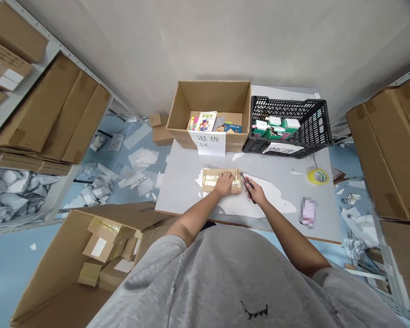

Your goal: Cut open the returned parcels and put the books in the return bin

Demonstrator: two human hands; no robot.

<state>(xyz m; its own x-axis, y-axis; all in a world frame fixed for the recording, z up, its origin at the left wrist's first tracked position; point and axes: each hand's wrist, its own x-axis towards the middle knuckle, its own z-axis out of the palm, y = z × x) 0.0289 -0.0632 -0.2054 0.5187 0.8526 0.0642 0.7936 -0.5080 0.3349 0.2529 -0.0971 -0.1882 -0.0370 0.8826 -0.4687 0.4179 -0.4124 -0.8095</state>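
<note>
The left hand (224, 184) lies flat on a small parcel (207, 180) wrapped in shiny brown tape, pressing it onto white paper (276, 196) in the middle of the table (177, 191). The right hand (256, 191) is closed around a dark utility knife (248, 183), with its tip just beside the parcel's right end. The hands are apart but close together. The flat palm pins the parcel well, and the fingers stay clear of the blade. At the far edge stand a cardboard box (208, 98) holding books (205, 120) and a black crate (290, 114). A roll of yellow tape (317, 176) lies right.
</note>
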